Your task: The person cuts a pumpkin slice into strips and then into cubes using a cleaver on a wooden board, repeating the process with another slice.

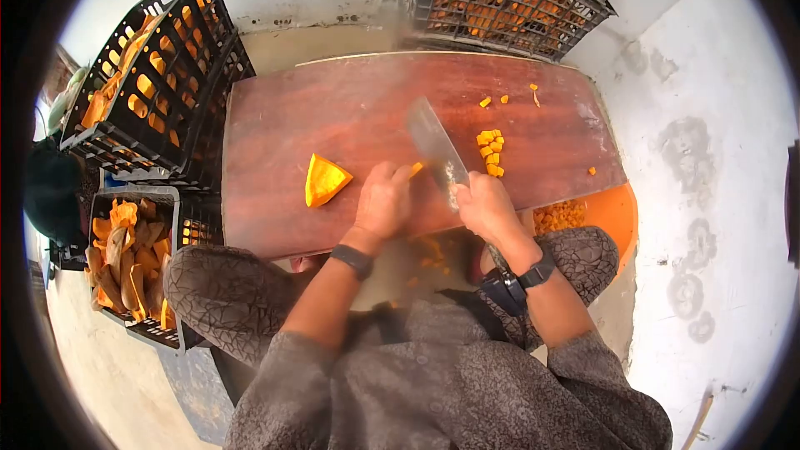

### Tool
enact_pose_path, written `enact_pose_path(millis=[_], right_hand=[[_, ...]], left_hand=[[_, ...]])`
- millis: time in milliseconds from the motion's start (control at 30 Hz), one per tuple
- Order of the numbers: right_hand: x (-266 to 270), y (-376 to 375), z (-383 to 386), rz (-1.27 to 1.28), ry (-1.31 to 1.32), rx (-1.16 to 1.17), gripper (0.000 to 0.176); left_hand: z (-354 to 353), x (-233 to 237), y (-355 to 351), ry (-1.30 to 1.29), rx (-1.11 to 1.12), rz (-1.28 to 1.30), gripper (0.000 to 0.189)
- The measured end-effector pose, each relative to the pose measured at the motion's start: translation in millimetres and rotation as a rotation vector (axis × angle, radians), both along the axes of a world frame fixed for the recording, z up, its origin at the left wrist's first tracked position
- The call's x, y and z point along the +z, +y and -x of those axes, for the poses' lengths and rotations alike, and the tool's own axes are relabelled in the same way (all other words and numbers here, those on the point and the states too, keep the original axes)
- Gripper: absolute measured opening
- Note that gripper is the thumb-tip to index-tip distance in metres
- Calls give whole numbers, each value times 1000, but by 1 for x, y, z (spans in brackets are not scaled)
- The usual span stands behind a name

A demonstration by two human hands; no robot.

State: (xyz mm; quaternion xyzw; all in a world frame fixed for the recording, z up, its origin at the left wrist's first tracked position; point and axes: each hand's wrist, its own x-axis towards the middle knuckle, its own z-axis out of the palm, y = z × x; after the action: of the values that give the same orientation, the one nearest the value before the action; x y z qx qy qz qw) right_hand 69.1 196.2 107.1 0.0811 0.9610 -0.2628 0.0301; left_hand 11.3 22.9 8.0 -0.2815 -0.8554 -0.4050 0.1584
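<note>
My right hand [486, 207] is wrapped round the handle end of a wide-bladed knife [435, 140], whose blade points up and left over the red-brown board [275, 142]. Just left of the blade, my left hand [384, 197] has its fingers curled together, with a small orange piece [416, 169] showing at the fingertips. A larger pumpkin wedge [325, 180] lies on the board to the left of my left hand. Right of the knife sits a small cluster of orange cubes [492, 150].
Black crates [218, 42] of orange pieces stand at the left, above a lower crate [177, 233] of pumpkin slices. More crates [508, 0] are stacked behind the board. An orange basin [627, 212] holding small cubes is at the right, near my knee.
</note>
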Motion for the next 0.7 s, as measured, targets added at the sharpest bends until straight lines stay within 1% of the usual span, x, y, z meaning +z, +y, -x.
enact_pose_path(millis=[33, 100, 200, 400, 500, 600, 700], right_hand=[[7, -2, -4, -1, 0, -2, 30], [17, -5, -13, -100, -24, 66, 28], [18, -5, -18, -130, -80, 89, 25], [19, -9, -17, -139, -86, 116, 20], [5, -12, -11, -193, -101, 173, 18], [-6, -18, 0, -213, -97, 148, 18], [-14, -24, 7, -166, -51, 138, 22]], left_hand=[[0, 0, 0, -8, 8, -6, 23], [2, -1, 1, -13, 11, -13, 23], [2, -5, 1, -15, 24, 9, 22], [3, -1, -1, -30, 11, 0, 19], [4, -4, 0, -28, -8, 3, 16], [5, -4, -1, -9, -38, -19, 14], [5, -3, -1, 19, -48, -40, 14]])
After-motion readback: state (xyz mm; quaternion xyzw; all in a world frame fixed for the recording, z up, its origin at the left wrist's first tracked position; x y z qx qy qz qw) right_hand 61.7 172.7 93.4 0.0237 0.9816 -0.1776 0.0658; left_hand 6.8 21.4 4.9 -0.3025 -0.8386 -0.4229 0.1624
